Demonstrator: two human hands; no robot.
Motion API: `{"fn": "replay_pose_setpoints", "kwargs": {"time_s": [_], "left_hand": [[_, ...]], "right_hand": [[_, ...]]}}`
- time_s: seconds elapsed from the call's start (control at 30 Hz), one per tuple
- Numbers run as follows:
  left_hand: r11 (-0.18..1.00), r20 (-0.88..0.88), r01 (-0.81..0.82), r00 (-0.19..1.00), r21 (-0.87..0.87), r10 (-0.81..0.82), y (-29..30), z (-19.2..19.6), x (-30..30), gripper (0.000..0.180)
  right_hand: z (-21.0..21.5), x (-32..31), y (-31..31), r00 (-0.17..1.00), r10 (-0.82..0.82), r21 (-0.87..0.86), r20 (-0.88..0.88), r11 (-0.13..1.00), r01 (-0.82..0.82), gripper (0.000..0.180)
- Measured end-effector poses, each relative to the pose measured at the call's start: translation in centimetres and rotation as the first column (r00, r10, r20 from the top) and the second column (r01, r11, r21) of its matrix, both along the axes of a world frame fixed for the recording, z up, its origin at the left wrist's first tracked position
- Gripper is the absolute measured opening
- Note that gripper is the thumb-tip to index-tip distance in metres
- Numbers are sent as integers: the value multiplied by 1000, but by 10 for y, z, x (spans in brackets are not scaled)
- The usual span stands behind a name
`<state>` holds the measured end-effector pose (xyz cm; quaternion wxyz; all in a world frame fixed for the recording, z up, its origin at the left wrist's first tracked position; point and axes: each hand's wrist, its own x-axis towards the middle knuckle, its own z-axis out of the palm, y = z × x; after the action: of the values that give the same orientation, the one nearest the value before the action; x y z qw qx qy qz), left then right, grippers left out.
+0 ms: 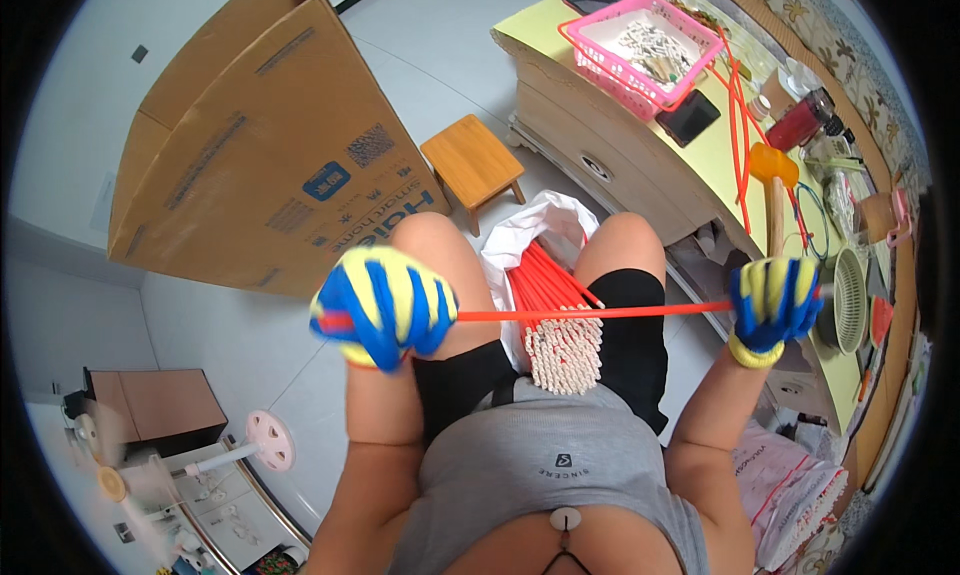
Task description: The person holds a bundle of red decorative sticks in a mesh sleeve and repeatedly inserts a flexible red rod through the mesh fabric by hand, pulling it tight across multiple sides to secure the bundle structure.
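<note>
A thin red rod (pixel 600 313) stretches nearly level across my lap. My left hand (pixel 385 310), in a blue and yellow glove, is closed around its left part, and a short red piece shows past the fist. In a matching glove, my right hand (pixel 776 303) is closed on the other end. Below the rod, between my thighs, lies a bundle of red rods (pixel 540 275) with pale, knobbly ends (pixel 565 355) toward me. A white sack (pixel 555 215) wraps around the bundle's far part.
A large cardboard box (pixel 250 165) stands at the far left, beside a wooden stool (pixel 472 163). On the table (pixel 535 30) to the right are a pink basket (pixel 640 50) of small white pieces, a phone (pixel 688 119), an orange-headed mallet (pixel 775 165) and a green strainer (pixel 848 300).
</note>
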<state>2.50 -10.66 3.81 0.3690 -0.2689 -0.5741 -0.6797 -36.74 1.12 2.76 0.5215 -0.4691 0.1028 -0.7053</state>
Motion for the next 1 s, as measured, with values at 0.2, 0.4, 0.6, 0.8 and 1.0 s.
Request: {"fn": "replay_pose_setpoints", "kwargs": {"time_s": [0.2, 0.4, 0.6, 0.8, 1.0], "left_hand": [[587, 509, -398, 292, -705, 810, 80, 8, 7, 23], [410, 326, -428, 257, -805, 910, 90, -18, -18, 24], [381, 354, -409, 144, -829, 924, 96, -7, -30, 15], [327, 298, -422, 135, -846, 945, 100, -22, -33, 18], [380, 349, -323, 150, -867, 925, 106, -26, -36, 14]], "right_hand": [[34, 75, 0, 348, -104, -169, -932, 972, -162, 21], [15, 103, 1, 111, -305, -317, -946, 942, -113, 13], [19, 109, 4, 4, -270, -269, -963, 960, -80, 14], [14, 109, 7, -130, -225, -214, -966, 972, -97, 15], [-23, 102, 10, -246, -243, -182, -938, 952, -247, 22]]}}
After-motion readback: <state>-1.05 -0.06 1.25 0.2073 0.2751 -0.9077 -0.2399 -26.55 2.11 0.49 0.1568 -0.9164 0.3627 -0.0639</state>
